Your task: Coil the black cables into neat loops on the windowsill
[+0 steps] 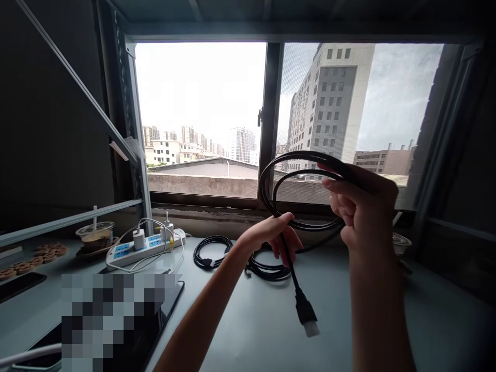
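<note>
A black cable (267, 175) hangs in the air in loose loops between my two hands, in front of the window. My right hand (358, 201) is closed round the right side of the loops. At the lower left of the coil, my left hand (273, 232) has the cable between thumb and fingers. One end drops below it to a black plug (306, 310) with a pale, see-through tip. Behind my hands, two more coiled black cables lie on the table: a left coil (211, 240) and a right coil (269, 274) partly hidden by my left hand.
A white power strip (145, 248) with chargers and white cords stands at the back left. Near it are a drink cup (95, 235) with a straw, round brown pieces (50, 250) and a phone (23, 285). A dark flat device (170, 305), partly pixelated, lies at front left. Another cup (401, 243) stands behind my right arm.
</note>
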Available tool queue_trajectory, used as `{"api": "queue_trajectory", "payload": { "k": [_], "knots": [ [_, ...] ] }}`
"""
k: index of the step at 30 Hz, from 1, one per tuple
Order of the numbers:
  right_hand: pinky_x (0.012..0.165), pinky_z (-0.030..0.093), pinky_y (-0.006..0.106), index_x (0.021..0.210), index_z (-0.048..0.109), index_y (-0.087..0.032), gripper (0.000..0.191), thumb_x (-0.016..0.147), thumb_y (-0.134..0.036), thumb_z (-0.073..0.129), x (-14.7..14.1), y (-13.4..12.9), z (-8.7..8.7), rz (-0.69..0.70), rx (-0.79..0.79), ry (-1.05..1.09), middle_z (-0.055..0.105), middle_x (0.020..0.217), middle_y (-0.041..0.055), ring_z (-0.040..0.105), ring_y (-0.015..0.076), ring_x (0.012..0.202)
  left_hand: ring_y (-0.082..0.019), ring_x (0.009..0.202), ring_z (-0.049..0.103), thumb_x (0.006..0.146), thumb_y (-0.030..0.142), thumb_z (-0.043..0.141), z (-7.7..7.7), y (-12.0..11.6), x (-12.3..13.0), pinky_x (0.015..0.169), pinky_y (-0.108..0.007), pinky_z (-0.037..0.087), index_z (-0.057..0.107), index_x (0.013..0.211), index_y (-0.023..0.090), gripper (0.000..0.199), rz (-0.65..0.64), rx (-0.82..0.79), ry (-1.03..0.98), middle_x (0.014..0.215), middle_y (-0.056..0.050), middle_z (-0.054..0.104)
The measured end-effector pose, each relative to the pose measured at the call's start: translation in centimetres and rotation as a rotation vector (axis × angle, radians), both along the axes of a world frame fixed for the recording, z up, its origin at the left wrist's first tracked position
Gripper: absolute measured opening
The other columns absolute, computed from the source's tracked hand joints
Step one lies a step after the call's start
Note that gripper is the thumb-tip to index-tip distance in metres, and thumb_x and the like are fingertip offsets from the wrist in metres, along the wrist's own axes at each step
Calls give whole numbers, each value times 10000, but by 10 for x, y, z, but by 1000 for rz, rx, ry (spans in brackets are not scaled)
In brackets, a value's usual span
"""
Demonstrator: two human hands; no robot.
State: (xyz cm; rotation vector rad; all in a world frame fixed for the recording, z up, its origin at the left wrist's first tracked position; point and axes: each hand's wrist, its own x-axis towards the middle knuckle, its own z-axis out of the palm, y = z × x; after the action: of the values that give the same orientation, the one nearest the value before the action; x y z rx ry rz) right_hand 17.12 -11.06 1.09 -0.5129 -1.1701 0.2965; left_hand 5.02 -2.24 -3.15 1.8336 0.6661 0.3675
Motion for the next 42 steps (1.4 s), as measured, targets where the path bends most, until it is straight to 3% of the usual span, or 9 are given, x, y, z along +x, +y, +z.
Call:
{"api": "queue_trajectory", "payload": {
  "k": [5, 10, 14, 18, 21, 26, 31, 37, 42],
  "knots": [
    [306, 97, 215, 718, 723, -195, 159, 582, -129, 674, -5, 9, -2, 67, 95, 47, 238, 322, -108, 165, 18, 269, -188, 660, 637, 899, 393, 138, 13, -4, -16, 712, -297, 472, 658, 866, 82, 607, -76, -41, 40, 593, -98, 670],
    [308, 104, 201, 662, 700, -166, 132, 559, -116, 635, -9, 21, -4, 170, 147, 198, 236, 288, -110, 157, 12, 251, -206, 911, 628, 904, 374, 259, 18, -3, -30, 892, -360, 400, 430, 1265, 107, 481, 74, 49, -59, 850, -107, 712],
    [306, 105, 182, 658, 679, -156, 146, 525, -135, 622, -9, 32, -6, 250, 114, 340, 223, 290, -115, 153, 5, 256, -210, 894, 640, 882, 334, 347, 13, 4, -25, 885, -362, 419, 453, 1246, 133, 428, 300, 104, -314, 878, -95, 704],
    [304, 108, 163, 612, 614, -158, 111, 501, -157, 626, -5, 49, -10, 328, 50, 455, 204, 302, -121, 144, 0, 271, -197, 925, 625, 853, 240, 409, 9, 9, -13, 836, -294, 440, 612, 872, 116, 238, 446, 145, -589, 892, -107, 691],
    [297, 103, 156, 647, 588, -167, 149, 501, -158, 619, -3, 58, -13, 359, -12, 460, 206, 313, -127, 136, 2, 276, -163, 766, 646, 858, 270, 467, 8, 12, -8, 787, -276, 439, 570, 785, 125, 192, 436, 26, -759, 685, -49, 656],
    [293, 181, 141, 693, 552, -168, 164, 542, -188, 613, 0, 59, -11, 481, -222, 310, 217, 348, -131, 174, 8, 291, -112, 535, 607, 842, 344, 543, 10, 17, -11, 588, -204, 439, 536, 1035, 130, 289, 350, -30, -978, 470, 98, 367],
    [405, 432, 188, 952, 587, -168, 367, 610, -272, 670, 6, 58, -12, 192, -267, -12, 368, 431, -118, 393, 46, 349, -51, 368, 422, 801, 399, 592, 16, 17, -20, 401, -171, 308, 564, 1005, 138, 332, 375, 98, -1033, 456, 106, 300],
    [334, 421, 187, 1204, 470, -219, 640, 638, -388, 717, 2, 50, -13, 42, -155, -297, 526, 637, -57, 536, 98, 449, -16, 327, 300, 754, 267, 633, 23, 11, -33, 355, -170, 204, 389, 552, 161, 334, 486, 237, -940, 409, 97, 285],
    [329, 391, 175, 1297, 423, -338, 673, 689, -355, 711, -3, 42, -12, -59, -25, -419, 566, 1013, 20, 553, 73, 508, -16, 328, 282, 727, 157, 593, 24, 6, -33, 347, -159, 215, 418, 568, 165, 238, 653, 322, -902, 392, 97, 335]
  ]
}}
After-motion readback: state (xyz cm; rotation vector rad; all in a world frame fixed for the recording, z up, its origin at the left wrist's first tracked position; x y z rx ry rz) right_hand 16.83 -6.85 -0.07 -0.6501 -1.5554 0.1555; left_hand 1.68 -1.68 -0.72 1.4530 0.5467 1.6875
